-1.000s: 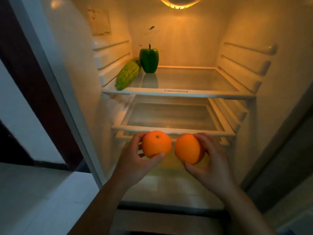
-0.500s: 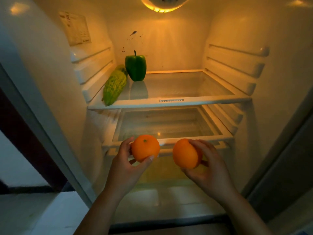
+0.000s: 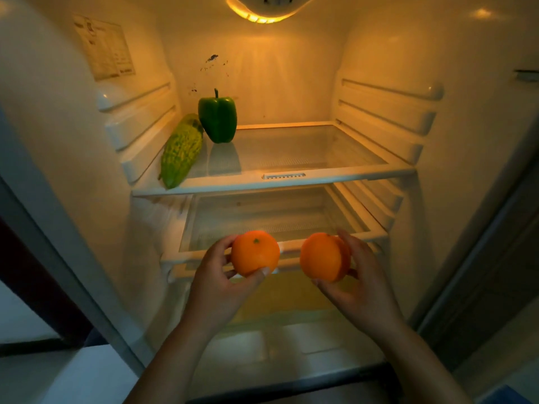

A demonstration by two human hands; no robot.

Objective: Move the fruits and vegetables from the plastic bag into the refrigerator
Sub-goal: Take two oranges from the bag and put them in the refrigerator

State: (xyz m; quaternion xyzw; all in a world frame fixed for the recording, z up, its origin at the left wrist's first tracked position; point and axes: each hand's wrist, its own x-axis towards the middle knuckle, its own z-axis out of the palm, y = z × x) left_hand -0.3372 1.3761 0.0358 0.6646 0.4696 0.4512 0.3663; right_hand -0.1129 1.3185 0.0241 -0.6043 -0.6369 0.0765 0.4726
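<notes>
The refrigerator (image 3: 466,199) stands open in front of me, lit yellow from a lamp at the top. My left hand (image 3: 217,284) grips an orange (image 3: 255,253), stem up. My right hand (image 3: 360,282) grips a second orange (image 3: 322,256). Both oranges hover side by side, a small gap between them, just in front of the lower glass shelf's front rail (image 3: 370,236). On the upper glass shelf (image 3: 306,154), a green bell pepper (image 3: 218,118) stands upright at the back left. A bumpy green bitter gourd (image 3: 180,151) lies along the left edge beside it. The plastic bag is out of view.
The right two thirds of the upper shelf hold nothing. The lower shelf looks bare behind the oranges. A drawer cover (image 3: 291,339) lies below my hands. Ribbed shelf rails line both side walls. A label (image 3: 105,46) sticks to the left wall. The fridge's left frame (image 3: 58,272) runs diagonally.
My view has moved closer and tilted up into the refrigerator. Both hands with their oranges have risen slightly toward the lower shelf's front edge and drawn a little apart.
</notes>
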